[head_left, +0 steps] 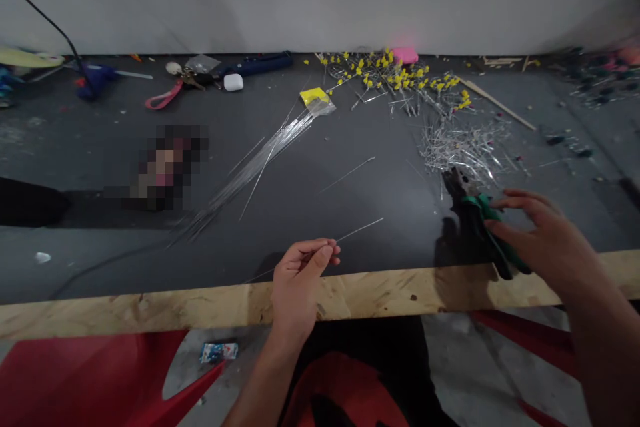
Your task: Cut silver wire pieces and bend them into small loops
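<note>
My left hand [303, 273] is closed in a pinch on a thin metal wire [360, 229] above the table's front edge. One end of the wire sticks out to the right of the fingertips, the other to the lower left. At the right, my right hand [545, 230] has its thumb and fingers on the green-and-black handles of the pliers [477, 213]. The jaws point away, towards a heap of short cut wires [463, 147]. A long bundle of straight wires [265, 163] lies left of centre, with a loose wire [350, 173] to its right.
Many yellow-tipped wire pieces [395, 73] lie along the wall beside a pink object [405, 55]. A yellow packet [315, 97] touches the bundle's end. Keys [195, 78], a white case [233, 83] and a blue glue gun [97, 82] sit at the back left. A wooden stick [500, 105] lies right.
</note>
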The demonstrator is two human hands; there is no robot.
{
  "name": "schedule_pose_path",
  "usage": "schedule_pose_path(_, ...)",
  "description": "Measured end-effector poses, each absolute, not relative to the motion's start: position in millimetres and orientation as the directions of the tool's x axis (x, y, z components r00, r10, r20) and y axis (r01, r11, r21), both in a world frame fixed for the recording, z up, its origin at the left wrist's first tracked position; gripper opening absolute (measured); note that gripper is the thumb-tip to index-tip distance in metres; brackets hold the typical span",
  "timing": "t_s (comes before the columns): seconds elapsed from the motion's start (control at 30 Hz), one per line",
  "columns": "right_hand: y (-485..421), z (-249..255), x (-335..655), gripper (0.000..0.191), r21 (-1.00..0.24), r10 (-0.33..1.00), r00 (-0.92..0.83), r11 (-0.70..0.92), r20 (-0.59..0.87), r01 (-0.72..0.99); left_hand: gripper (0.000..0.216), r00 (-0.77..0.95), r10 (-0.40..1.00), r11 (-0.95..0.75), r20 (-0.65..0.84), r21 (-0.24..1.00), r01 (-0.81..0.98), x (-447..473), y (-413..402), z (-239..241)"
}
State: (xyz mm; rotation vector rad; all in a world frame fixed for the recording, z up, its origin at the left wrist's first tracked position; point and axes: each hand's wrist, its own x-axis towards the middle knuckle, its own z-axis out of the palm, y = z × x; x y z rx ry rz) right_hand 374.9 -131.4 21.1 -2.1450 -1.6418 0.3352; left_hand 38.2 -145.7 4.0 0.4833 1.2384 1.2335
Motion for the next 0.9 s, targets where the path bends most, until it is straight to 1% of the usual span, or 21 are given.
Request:
schedule_pose_path(0.03, -132.8, 26.7, 363.9, 0.022, -0.520, 0.963, 0.263, -0.194, 0.060, 0.832, 0.008, -0.125, 0.884, 0.363, -0.450, 0.831, -0.421, 40.1, -145.4, 4.8)
schedule_pose_path(0.1, -136.7, 40.2, 334.8, 0.023, -0.616, 0.991, 0.109, -0.137, -0.083, 0.775, 0.007, -0.050, 0.876, 0.428, -0.481, 0.819, -0.382, 44.5, -145.4, 7.0)
schedule_pose_path(0.13, -139.0, 47.0, 318.7, 0.027, -0.658, 0.990, 0.047, -0.121, -0.129, 0.743, 0.007, -0.008, 0.869, 0.461, -0.495, 0.815, -0.351, 46.8, -145.6, 8.4)
schedule_pose_path(0.17, -141.2, 53.1, 302.8, 0.031, -0.687, 0.973, -0.055, -0.118, -0.224, 0.717, 0.008, 0.035, 0.863, 0.489, -0.505, 0.814, -0.314, 48.9, -145.9, 9.7)
schedule_pose_path(0.2, -143.0, 58.2, 288.2, 0.031, -0.705, 0.946, -0.139, -0.117, -0.294, 0.699, 0.008, 0.072, 0.858, 0.507, -0.508, 0.816, -0.278, 50.7, -146.4, 10.9)
schedule_pose_path(0.27, -144.7, 65.3, 265.1, 0.027, -0.695, 0.855, -0.283, -0.117, -0.434, 0.710, 0.008, 0.134, 0.858, 0.514, -0.496, 0.828, -0.225, 53.1, -147.2, 12.9)
schedule_pose_path(0.33, -143.8, 68.3, 251.7, 0.023, -0.668, 0.794, -0.336, -0.115, -0.507, 0.735, 0.008, 0.188, 0.856, 0.514, -0.481, 0.827, -0.227, 53.7, -147.6, 14.7)
schedule_pose_path(0.4, -141.6, 68.1, 246.8, 0.021, -0.674, 0.768, -0.376, -0.098, -0.519, 0.732, 0.007, 0.236, 0.841, 0.538, -0.487, 0.799, -0.268, 52.6, -147.7, 17.0)
schedule_pose_path(0.5, -139.7, 63.8, 248.4, 0.017, -0.724, 0.772, -0.426, -0.062, -0.471, 0.687, 0.009, 0.348, 0.790, 0.608, -0.505, 0.721, -0.333, 48.9, -148.3, 22.1)
schedule_pose_path(0.6, -140.6, 56.9, 251.9, 0.018, -0.791, 0.785, -0.520, 0.064, -0.336, 0.608, 0.013, 0.528, 0.683, 0.713, -0.505, 0.616, -0.334, 46.7, -150.4, 27.0)
schedule_pose_path(0.67, -141.4, 53.2, 253.0, 0.018, -0.819, 0.782, -0.572, 0.145, -0.249, 0.555, 0.015, 0.595, 0.632, 0.757, -0.497, 0.561, -0.334, 47.7, -151.9, 27.9)
schedule_pose_path(0.73, -141.3, 51.4, 252.8, 0.014, -0.819, 0.796, -0.560, 0.154, -0.229, 0.553, 0.015, 0.575, 0.655, 0.742, -0.491, 0.564, -0.363, 49.9, -152.7, 26.2)
schedule_pose_path(0.77, -141.0, 51.2, 252.4, 0.013, -0.809, 0.808, -0.533, 0.130, -0.249, 0.574, 0.014, 0.529, 0.692, 0.711, -0.491, 0.593, -0.379, 50.8, -152.6, 24.7)
schedule_pose_path(0.83, -139.8, 51.7, 251.2, 0.013, -0.777, 0.823, -0.476, 0.069, -0.310, 0.625, 0.011, 0.374, 0.794, 0.603, -0.479, 0.692, -0.396, 51.5, -151.5, 21.1)
schedule_pose_path(0.9, -138.1, 52.0, 250.4, 0.016, -0.748, 0.822, -0.457, 0.057, -0.341, 0.661, 0.009, 0.236, 0.865, 0.502, -0.444, 0.769, -0.396, 50.0, -149.7, 18.2)
